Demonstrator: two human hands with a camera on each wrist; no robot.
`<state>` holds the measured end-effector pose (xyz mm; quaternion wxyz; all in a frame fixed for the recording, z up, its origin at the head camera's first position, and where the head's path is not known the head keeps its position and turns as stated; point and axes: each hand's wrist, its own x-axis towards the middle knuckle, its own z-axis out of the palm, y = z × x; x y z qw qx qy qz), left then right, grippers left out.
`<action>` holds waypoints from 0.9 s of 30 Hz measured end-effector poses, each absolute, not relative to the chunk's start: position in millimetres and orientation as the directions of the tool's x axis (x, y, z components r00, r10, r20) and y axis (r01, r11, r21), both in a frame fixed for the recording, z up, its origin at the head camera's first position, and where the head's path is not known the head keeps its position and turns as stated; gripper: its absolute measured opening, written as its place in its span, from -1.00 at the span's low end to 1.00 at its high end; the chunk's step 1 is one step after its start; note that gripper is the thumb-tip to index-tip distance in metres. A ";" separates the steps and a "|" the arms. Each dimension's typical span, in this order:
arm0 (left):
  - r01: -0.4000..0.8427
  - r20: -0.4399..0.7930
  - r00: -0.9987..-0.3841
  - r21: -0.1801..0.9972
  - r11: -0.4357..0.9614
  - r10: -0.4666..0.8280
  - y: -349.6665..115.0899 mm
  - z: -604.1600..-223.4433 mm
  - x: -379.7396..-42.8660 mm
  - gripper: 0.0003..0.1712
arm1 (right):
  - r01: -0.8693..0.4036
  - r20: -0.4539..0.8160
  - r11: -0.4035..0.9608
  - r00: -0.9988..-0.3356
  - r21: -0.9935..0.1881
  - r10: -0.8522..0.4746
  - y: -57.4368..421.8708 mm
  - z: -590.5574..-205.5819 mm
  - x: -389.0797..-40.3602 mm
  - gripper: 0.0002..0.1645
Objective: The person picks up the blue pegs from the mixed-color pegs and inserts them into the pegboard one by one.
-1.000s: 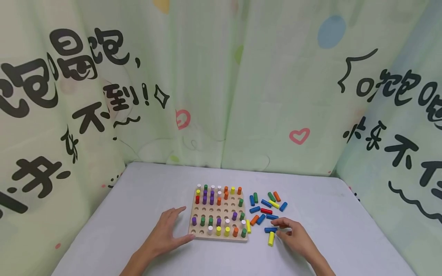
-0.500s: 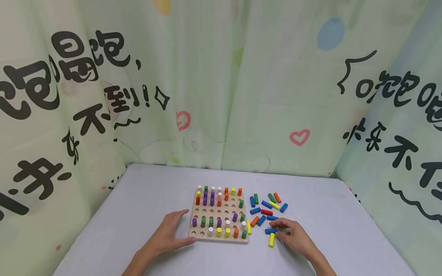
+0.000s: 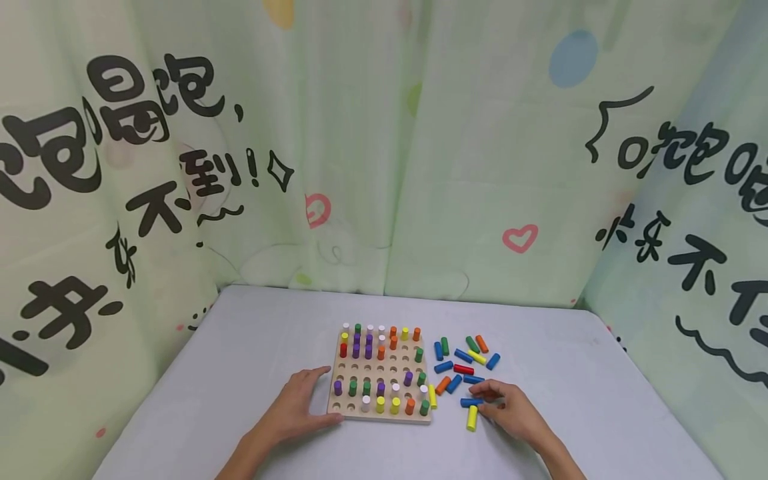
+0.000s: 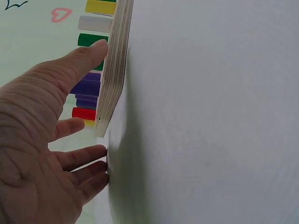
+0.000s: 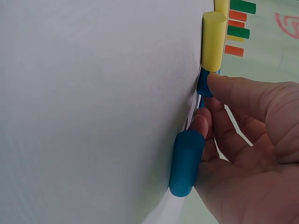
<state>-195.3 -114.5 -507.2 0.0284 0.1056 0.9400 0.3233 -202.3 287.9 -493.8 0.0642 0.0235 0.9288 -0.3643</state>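
Note:
A wooden pegboard (image 3: 377,365) with rows of coloured upright pegs lies on the table. My left hand (image 3: 296,403) is at its near left corner, thumb touching the edge and fingers spread nearly straight. In the left wrist view, the board's side (image 4: 117,70) meets the thumb tip. To the right of the board, my right hand (image 3: 515,412) bends over loose pegs. Its thumb and a finger are at the end of a blue peg (image 3: 471,403), beside a yellow peg (image 3: 472,419). The right wrist view shows another blue peg (image 5: 187,163) against the curled fingers, hidden in the head view.
Several loose pegs, such as a red peg (image 3: 463,369) and a green peg (image 3: 445,345), are scattered right of the board. One yellow peg (image 3: 433,396) lies along its right edge. Printed curtains (image 3: 450,167) surround the white table (image 3: 270,320) behind and at both sides.
My left hand has shifted slightly right, closer to the board's corner. The right hand and the pegs stay almost where they were.

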 end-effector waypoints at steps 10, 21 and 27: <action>0.188 0.020 -0.976 0.579 0.793 0.217 -115.0 -510.4 -195.3 0.07 | 0.074 -0.123 0.726 -0.992 -0.684 -0.015 287.3 -493.9 -198.5 -0.69; 0.198 0.027 -0.974 0.571 0.797 0.223 -113.7 -507.2 -196.6 0.03 | 0.075 -0.115 0.733 -0.993 -0.676 -0.004 289.4 -492.9 -200.5 -0.70; 0.190 0.016 -0.976 0.563 0.804 0.219 -112.9 -505.6 -196.8 0.02 | 0.087 -0.115 0.706 -0.993 -0.703 0.008 288.3 -491.7 -199.9 -0.71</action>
